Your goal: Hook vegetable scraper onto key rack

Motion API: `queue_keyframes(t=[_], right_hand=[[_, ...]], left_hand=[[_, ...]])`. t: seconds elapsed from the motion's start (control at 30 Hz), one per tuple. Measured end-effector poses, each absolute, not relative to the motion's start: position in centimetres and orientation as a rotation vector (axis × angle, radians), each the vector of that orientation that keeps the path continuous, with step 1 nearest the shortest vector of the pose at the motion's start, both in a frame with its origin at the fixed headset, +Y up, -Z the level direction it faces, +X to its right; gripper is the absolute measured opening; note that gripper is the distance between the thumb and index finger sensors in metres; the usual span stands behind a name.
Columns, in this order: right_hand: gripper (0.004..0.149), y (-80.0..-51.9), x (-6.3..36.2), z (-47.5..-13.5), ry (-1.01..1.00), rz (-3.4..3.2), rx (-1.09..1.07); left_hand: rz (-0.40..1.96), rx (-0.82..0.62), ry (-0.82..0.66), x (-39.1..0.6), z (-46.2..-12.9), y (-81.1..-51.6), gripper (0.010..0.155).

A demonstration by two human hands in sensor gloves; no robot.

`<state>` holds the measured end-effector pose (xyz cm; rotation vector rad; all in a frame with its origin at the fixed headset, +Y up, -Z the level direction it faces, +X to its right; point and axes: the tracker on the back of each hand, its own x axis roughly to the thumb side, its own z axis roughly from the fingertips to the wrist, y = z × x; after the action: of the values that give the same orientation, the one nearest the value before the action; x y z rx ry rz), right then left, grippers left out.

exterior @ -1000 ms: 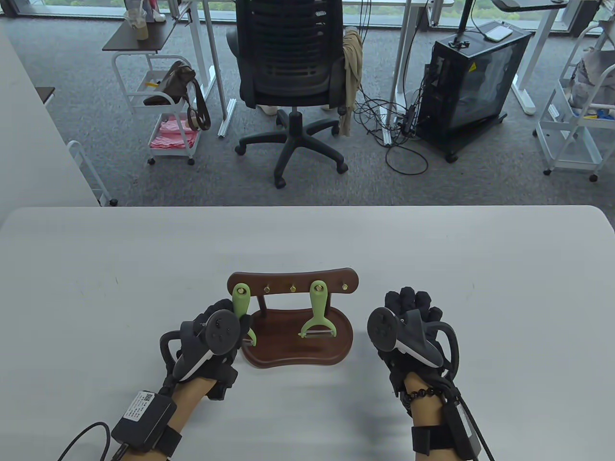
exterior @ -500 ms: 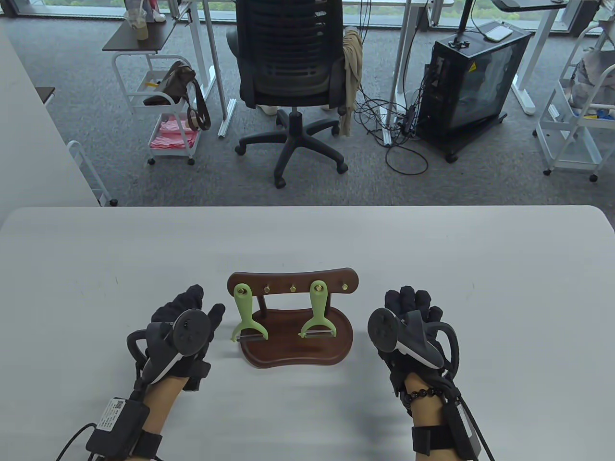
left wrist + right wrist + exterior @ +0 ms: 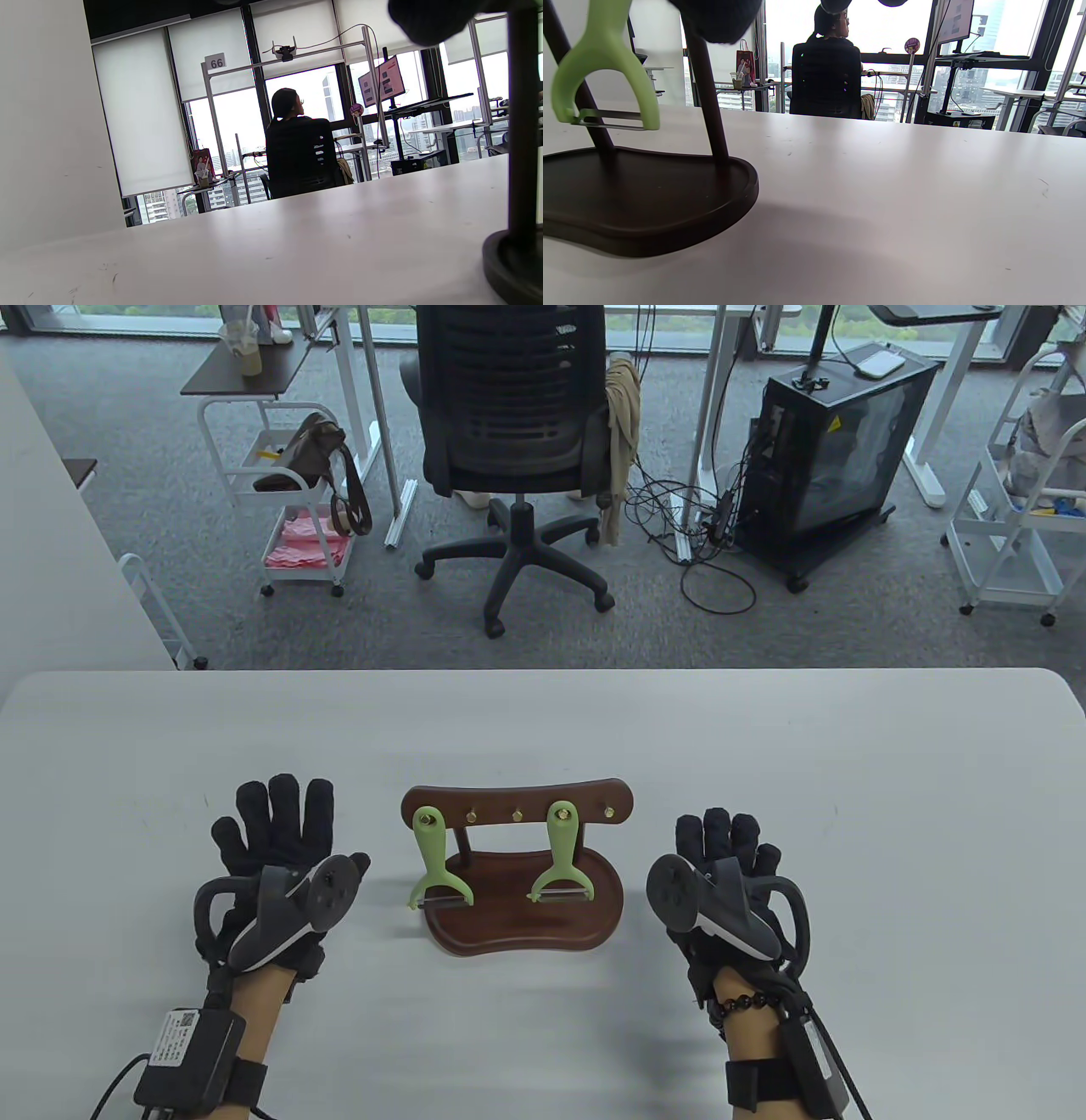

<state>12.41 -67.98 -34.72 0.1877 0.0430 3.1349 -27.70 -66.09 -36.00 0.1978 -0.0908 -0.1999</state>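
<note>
Two green vegetable scrapers (image 3: pixel 438 858) (image 3: pixel 560 855) are hung on the key rack (image 3: pixel 517 806), over its tray. Left hand (image 3: pixel 276 861) and right hand (image 3: pixel 721 865) are laid flat either side, fingers spread, nothing gripped.

Dark brown wooden key rack (image 3: pixel 517 802) with brass hooks, two pale green scrapers (image 3: pixel 434 857) hung, on white table (image 3: pixel 764 746).

You have two pale green vegetable scrapers on the dark wooden key rack (image 3: pixel 519 804), which stands on its curved base just below the centre of the table view. The left scraper (image 3: pixel 433 857) hangs from the leftmost brass hook, its Y-shaped blade end tilted slightly right. The right scraper (image 3: pixel 562 855) hangs straight from the fourth hook, blade end low over the base.
</note>
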Motion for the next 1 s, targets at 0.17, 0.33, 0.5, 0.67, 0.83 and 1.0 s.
queue_keyframes(t=[0.17, 0.33, 0.5, 0.67, 0.83, 1.0], right_hand=[[0.087, -68.1, 12.2, -34.7, 0.067, 3.135, 0.205], [0.088, -68.1, 12.2, -34.6, 0.075, 3.135, 0.198], [0.087, -68.1, 12.2, -34.6, 0.076, 3.132, 0.191], [0.087, -67.9, 12.1, -34.5, 0.061, 3.133, 0.198], [0.087, -68.0, 12.1, -34.6, 0.061, 3.128, 0.205], [0.086, -68.0, 11.9, -34.6, 0.063, 3.126, 0.220]], left_hand=[[-0.223, 0.191, -0.110, -27.4, -35.8, -66.1, 0.091], [-0.234, 0.202, -0.127, -26.9, -35.7, -66.2, 0.091], [-0.237, 0.215, -0.131, -26.6, -35.5, -66.1, 0.091], [-0.234, 0.225, -0.129, -26.7, -35.6, -66.3, 0.090], [-0.231, 0.220, -0.128, -26.6, -35.5, -66.2, 0.090], [-0.215, 0.212, -0.129, -26.6, -35.5, -66.4, 0.089]])
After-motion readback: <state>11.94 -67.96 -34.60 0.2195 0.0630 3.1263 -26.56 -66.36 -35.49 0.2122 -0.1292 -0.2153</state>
